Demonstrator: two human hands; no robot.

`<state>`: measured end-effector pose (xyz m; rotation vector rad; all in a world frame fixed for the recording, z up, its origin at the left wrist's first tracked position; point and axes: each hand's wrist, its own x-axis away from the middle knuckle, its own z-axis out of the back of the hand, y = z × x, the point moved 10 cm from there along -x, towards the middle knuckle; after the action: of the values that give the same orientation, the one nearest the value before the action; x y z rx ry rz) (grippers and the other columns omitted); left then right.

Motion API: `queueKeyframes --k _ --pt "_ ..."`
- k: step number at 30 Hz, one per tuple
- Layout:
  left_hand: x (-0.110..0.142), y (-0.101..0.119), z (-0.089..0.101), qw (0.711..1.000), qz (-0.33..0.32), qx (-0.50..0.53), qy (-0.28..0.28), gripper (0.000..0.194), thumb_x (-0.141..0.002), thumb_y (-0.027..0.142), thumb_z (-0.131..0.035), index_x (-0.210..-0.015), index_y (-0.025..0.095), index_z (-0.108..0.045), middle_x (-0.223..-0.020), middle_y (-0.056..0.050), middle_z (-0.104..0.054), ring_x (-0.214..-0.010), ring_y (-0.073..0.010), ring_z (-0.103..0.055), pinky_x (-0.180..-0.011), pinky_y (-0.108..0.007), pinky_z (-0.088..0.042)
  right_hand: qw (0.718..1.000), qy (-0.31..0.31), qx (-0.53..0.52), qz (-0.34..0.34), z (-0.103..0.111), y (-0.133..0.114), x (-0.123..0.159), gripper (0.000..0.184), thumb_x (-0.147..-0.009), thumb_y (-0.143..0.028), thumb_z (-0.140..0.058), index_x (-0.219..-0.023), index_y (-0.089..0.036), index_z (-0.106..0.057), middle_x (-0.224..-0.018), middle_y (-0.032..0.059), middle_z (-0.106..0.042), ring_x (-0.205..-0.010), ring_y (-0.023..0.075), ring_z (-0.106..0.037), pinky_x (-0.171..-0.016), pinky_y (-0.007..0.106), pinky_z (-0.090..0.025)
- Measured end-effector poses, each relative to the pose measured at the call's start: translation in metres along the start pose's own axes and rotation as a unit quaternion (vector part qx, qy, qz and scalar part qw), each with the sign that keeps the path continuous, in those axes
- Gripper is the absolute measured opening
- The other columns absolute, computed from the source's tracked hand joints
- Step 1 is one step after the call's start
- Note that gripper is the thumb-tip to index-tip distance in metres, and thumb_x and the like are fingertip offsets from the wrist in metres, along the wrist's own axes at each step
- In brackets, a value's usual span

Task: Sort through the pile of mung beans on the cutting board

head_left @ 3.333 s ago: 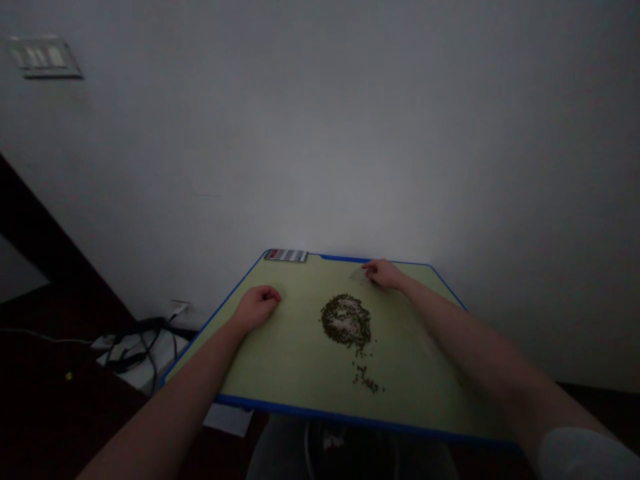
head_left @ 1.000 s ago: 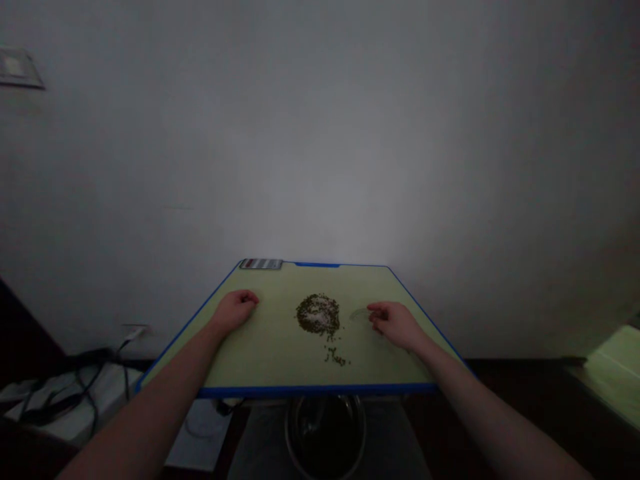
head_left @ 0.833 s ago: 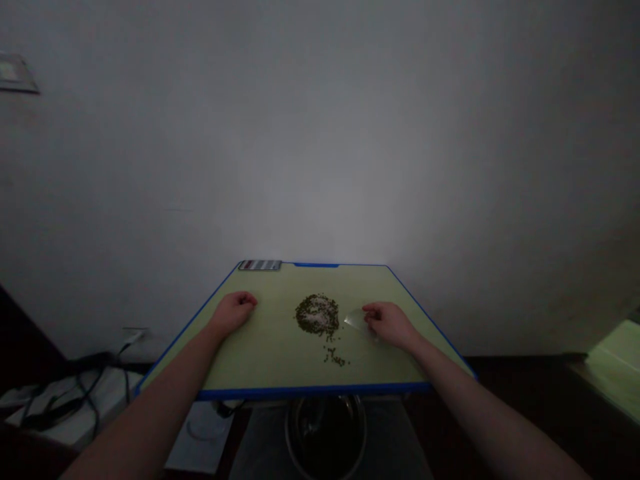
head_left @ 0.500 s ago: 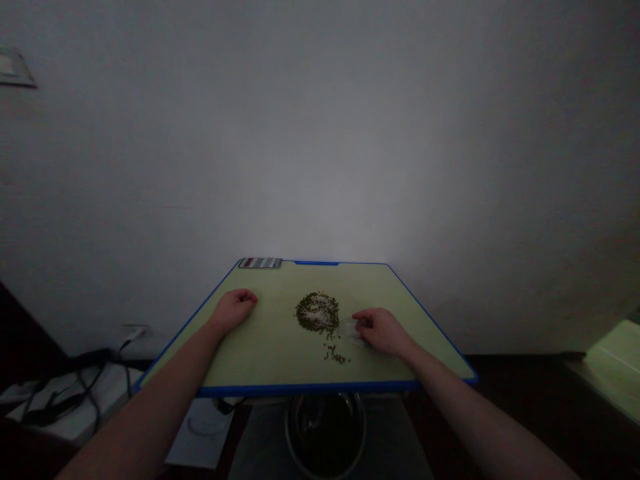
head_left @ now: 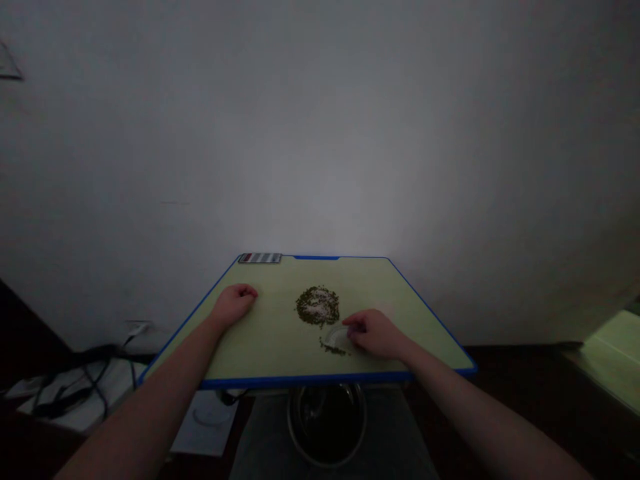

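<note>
A round pile of small brown-green grains (head_left: pixel 317 307) mixed with a whitish material lies on the pale yellow-green tabletop (head_left: pixel 265 347). Nearer the front edge is a small strip of loose grains (head_left: pixel 333 350). My right hand (head_left: pixel 376 335) pinches a thin, clear plastic scraper (head_left: pixel 336 335) with a curved edge. That scraper sits between the pile and the loose grains, touching or nearly touching the strip. On the left side of the table my left hand (head_left: pixel 233 304) rests with fingers curled in, and nothing shows in them.
A phone (head_left: pixel 260 258) lies at the back left corner, by the wall. Below the front edge, a round metal bowl (head_left: pixel 291 427) sits between the legs. Black cables (head_left: pixel 75 393) run over a white box at lower left. A pale surface (head_left: pixel 615 360) stands at far right.
My right hand has brought the clear scraper from the back right of the table forward and left, to the loose grains. The strip looks more compact. My left hand stays on the left side.
</note>
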<state>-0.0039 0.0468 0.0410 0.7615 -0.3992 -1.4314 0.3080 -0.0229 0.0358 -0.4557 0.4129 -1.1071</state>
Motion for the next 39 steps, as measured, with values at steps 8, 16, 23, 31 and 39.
queueKeyframes --k 8,16,23,31,39 --pt "-0.001 -0.001 -0.001 1.0 -0.01 -0.006 -0.001 0.021 -0.059 0.025 -0.044 -0.069 0.017 -0.06 -0.053 0.001 -0.055 -0.053 -0.0133 -0.05 -0.052 -0.023 -0.037 0.999 -0.001 -0.027 -0.032 -0.003 -0.005 0.028 0.035 -0.066 -0.02 -0.048 -0.097 -0.016 -0.064 -0.075 0.0039 -0.067 -0.064 0.0133 -0.059 -0.059 0.021 -0.041" --pt "0.001 0.0 0.001 1.0 0.0 -0.003 0.002 0.02 -0.059 0.025 -0.045 -0.069 0.017 -0.061 -0.055 0.001 -0.057 -0.054 -0.0136 -0.052 -0.052 -0.024 -0.038 0.996 -0.016 -0.077 -0.037 -0.009 -0.007 0.039 0.034 -0.065 -0.02 -0.051 -0.096 -0.017 -0.064 -0.073 0.0025 -0.066 -0.062 0.0127 -0.058 -0.057 0.021 -0.041" --pt "-0.003 -0.006 -0.001 1.0 0.004 -0.001 0.002 0.019 -0.059 0.023 -0.046 -0.069 0.017 -0.061 -0.057 -0.001 -0.059 -0.056 -0.0145 -0.053 -0.053 -0.024 -0.039 0.995 0.024 -0.099 0.016 0.005 -0.018 -0.005 0.037 -0.064 -0.011 -0.048 -0.099 -0.016 -0.06 -0.075 0.002 -0.064 -0.063 0.0113 -0.056 -0.058 0.021 -0.041" --pt "-0.004 -0.005 -0.002 1.0 -0.015 0.017 0.0 0.018 -0.059 0.023 -0.046 -0.068 0.016 -0.06 -0.056 0.0 -0.056 -0.054 -0.0129 -0.051 -0.053 -0.023 -0.037 0.99 -0.024 -0.017 0.138 -0.025 -0.07 -0.047 0.033 -0.067 -0.008 -0.047 -0.094 -0.019 -0.063 -0.073 0.0009 -0.064 -0.066 0.0112 -0.055 -0.062 0.021 -0.039" --pt "-0.005 -0.007 -0.003 1.0 -0.023 0.014 -0.001 0.019 -0.058 0.023 -0.045 -0.068 0.016 -0.06 -0.054 0.0 -0.055 -0.053 -0.013 -0.05 -0.052 -0.024 -0.037 0.98 -0.097 -0.01 0.172 -0.039 -0.079 -0.034 0.033 -0.065 -0.008 -0.047 -0.092 -0.017 -0.064 -0.072 0.0009 -0.063 -0.063 0.0104 -0.054 -0.057 0.019 -0.037"
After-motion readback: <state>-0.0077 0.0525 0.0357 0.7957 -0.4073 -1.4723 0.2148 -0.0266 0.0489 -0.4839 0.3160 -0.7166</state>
